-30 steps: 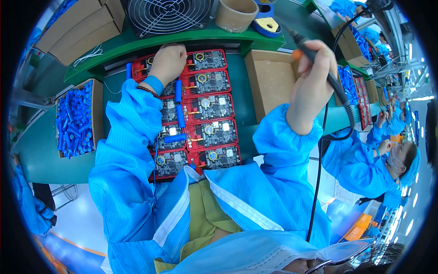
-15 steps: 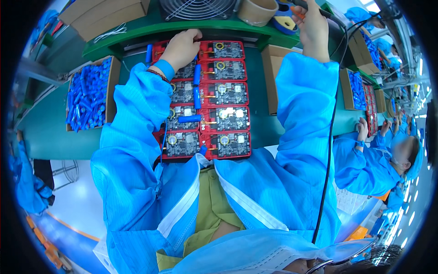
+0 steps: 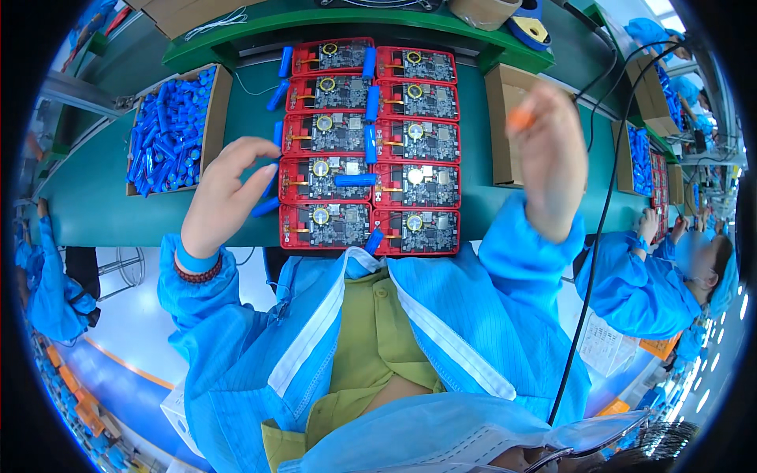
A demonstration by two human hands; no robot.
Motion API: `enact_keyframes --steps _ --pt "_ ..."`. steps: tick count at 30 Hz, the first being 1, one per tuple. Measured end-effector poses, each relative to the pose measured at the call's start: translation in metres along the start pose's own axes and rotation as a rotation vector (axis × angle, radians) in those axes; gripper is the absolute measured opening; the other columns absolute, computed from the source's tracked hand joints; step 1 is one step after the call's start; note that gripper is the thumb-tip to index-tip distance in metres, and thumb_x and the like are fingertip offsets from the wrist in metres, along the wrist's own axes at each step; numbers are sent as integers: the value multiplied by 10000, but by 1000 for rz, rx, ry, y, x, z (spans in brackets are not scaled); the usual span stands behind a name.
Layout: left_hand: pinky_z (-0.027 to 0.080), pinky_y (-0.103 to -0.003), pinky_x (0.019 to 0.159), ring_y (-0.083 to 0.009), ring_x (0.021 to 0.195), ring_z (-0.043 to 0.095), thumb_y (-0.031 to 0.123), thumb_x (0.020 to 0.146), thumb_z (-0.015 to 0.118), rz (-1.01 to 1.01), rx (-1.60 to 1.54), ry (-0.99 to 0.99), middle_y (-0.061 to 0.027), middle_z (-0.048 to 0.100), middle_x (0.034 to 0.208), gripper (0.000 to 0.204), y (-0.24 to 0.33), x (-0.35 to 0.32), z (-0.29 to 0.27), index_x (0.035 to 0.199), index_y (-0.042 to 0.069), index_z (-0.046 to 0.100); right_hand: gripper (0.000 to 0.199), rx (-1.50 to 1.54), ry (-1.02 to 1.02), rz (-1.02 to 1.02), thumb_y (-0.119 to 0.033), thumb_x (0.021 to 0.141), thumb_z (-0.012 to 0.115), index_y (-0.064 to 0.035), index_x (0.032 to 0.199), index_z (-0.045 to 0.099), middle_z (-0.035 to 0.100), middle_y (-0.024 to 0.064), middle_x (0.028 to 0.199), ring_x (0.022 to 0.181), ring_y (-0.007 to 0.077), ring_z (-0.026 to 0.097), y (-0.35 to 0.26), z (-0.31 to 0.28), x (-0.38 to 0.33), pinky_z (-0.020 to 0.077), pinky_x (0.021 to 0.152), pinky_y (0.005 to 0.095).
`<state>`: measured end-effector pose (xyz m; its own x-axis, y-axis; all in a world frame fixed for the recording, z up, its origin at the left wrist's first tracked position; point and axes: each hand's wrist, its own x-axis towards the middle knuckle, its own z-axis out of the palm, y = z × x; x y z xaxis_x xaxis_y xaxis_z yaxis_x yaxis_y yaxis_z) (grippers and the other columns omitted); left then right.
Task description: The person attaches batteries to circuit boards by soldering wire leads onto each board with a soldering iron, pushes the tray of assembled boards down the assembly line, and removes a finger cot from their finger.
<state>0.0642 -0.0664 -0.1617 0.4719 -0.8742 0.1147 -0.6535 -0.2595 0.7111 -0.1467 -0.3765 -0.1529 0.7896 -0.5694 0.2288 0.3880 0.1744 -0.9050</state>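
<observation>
Two columns of red trays holding circuit boards (image 3: 410, 150) lie on the green bench in front of me. Blue cylindrical cells lie on and beside them, one across the middle (image 3: 355, 180) and one at the near left edge (image 3: 266, 206). My left hand (image 3: 229, 189) hovers with fingers apart over the trays' left side, just above that near-left cell, holding nothing. My right hand (image 3: 548, 162), blurred, is raised to the right of the trays and grips an orange-handled tool (image 3: 520, 118) with a black cable (image 3: 601, 205) hanging from it.
A cardboard box full of blue cells (image 3: 169, 130) stands at the left. Another open cardboard box (image 3: 505, 102) sits right of the trays, partly behind my right hand. A raised green shelf (image 3: 260, 35) runs along the back. A co-worker in blue (image 3: 654, 276) sits at the right.
My left hand has drawn back from the far end of the trays to their near left side and opened. My right hand with the tool has come down from the shelf.
</observation>
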Motion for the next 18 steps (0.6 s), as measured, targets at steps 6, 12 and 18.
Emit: enact_keyframes --steps 6,12,18 --pt "438 -224 795 -88 876 535 115 934 522 -263 -351 233 -48 579 1030 215 -62 -20 28 1121 12 550 289 -940 -80 179 -49 877 553 16 1159 543 614 121 1038 952 201 603 37 -6 -60 457 850 298" --pt "446 -241 815 -112 905 559 172 953 500 -213 -408 372 -77 609 1046 270 -72 10 55 1164 4 521 403 -1134 31 -15 -79 870 549 -5 1257 460 517 200 1225 1110 326 530 58 11 -48 447 902 400" --pt "477 -253 733 -143 888 586 225 958 487 -281 -490 455 -83 628 1008 316 -73 24 63 1169 -9 511 383 -1107 142 80 -114 883 543 -9 1243 469 508 204 1228 1069 318 553 79 12 -25 462 877 408"
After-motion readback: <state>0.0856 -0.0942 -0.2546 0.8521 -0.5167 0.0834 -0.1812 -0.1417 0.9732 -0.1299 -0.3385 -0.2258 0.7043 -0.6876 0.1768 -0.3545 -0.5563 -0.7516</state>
